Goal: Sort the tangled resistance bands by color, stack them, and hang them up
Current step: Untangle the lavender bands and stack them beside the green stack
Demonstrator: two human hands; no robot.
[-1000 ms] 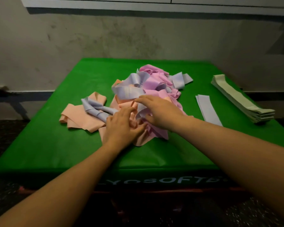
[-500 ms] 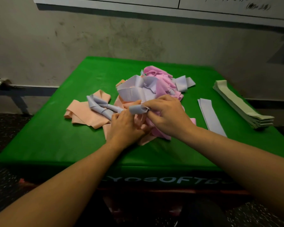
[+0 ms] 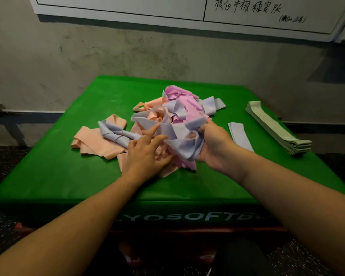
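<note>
Lifted clear of the tangle (image 3: 173, 108) since a moment ago, a lilac band (image 3: 179, 136) sits gripped in the right hand (image 3: 211, 148) while the left hand (image 3: 145, 154), fingers spread, pins the pile — lilac sorting underway.

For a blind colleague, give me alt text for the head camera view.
Right hand grips a lavender band from a tangled pile on a green mat; left hand rests open on it. Green stack lies right.

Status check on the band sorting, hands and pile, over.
Right hand grips lavender band; left hand open on tangled pile. Green stack done. Peach bands snagging lavender.
</note>
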